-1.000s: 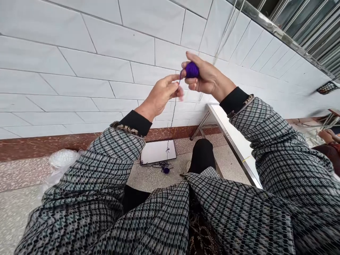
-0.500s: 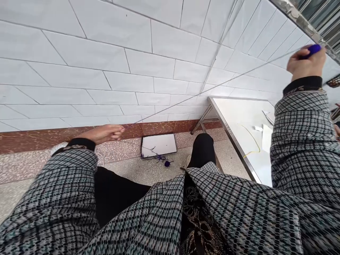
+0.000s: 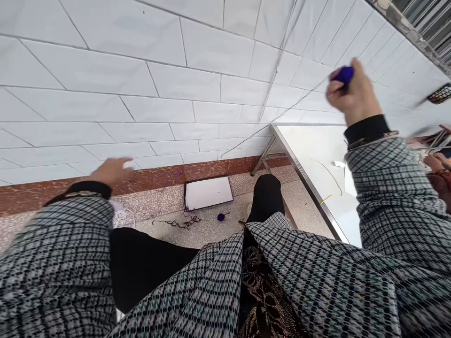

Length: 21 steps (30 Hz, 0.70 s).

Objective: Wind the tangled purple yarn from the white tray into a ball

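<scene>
My right hand [image 3: 352, 91], raised at the upper right, is closed around a ball of purple yarn [image 3: 343, 76]. From it a thin strand [image 3: 243, 140] runs slack down and left across the wall, its lower end fading in blur. Low at the left is my left hand [image 3: 112, 171], smeared by motion, with fingers apart and no strand visible in it. Loose purple yarn [image 3: 181, 223] lies in tangles on the floor between my legs. Close by sits a small purple yarn ball [image 3: 221, 217].
A white rectangular board or tray [image 3: 208, 192] with a dark edge rests on the floor by the wall. To the right, a white metal-edged table [image 3: 310, 141] bears a yellow strand [image 3: 333, 178]. White cord [image 3: 125, 213] lies near my left leg. Another person's hand [image 3: 437, 162] shows at far right.
My right hand has moved left with the yarn ball. The strand, earlier stretched taut between both hands, now hangs slack and away from my left hand, which has moved left and opened.
</scene>
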Tool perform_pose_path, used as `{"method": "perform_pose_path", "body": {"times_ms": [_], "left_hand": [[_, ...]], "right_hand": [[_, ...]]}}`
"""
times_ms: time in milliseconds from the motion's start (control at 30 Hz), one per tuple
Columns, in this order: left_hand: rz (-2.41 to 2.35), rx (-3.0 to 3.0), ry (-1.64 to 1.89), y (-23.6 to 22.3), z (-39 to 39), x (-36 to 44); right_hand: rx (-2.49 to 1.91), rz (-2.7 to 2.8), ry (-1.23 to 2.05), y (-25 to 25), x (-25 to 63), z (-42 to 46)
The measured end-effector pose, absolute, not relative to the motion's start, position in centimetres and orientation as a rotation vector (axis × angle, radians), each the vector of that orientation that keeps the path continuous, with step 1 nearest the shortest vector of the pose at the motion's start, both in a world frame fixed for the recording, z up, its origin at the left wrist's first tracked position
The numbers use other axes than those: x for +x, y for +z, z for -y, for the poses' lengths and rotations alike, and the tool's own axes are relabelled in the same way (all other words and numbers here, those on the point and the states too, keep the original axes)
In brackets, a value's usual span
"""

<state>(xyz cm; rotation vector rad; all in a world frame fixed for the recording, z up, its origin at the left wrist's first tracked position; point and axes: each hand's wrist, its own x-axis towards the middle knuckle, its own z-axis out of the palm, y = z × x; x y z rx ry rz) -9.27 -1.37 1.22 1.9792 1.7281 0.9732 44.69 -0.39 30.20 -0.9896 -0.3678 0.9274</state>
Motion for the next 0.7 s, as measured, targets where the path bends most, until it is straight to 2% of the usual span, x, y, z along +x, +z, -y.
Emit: {"method": "perform_pose_path", "body": {"times_ms": [100, 233, 333, 467, 700], "left_hand": [[-1.707, 2.053, 1.131, 3.6, -0.2, -2.8], [-1.143, 2.485, 1.508, 8.9, 1.8, 6.9], [-1.073, 2.664, 1.359, 11.5, 4.1, 11.3], [-1.197, 2.681, 1.183, 11.1, 4.8, 11.8], [-1.315, 2.512, 1.137, 9.7, 4.1, 9.1]], "right_hand": [[-1.128, 0.728, 1.306, 26.4, 37.7, 0.7], [-1.170, 0.887, 1.561, 21.3, 31.3, 2.2], [-1.153, 0.999, 1.694, 18.4, 28.7, 2.9], [-1.165, 1.005, 1.784, 16.2, 26.9, 3.3], [-1.133, 1.035, 1.895, 15.6, 25.3, 4.0]]}}
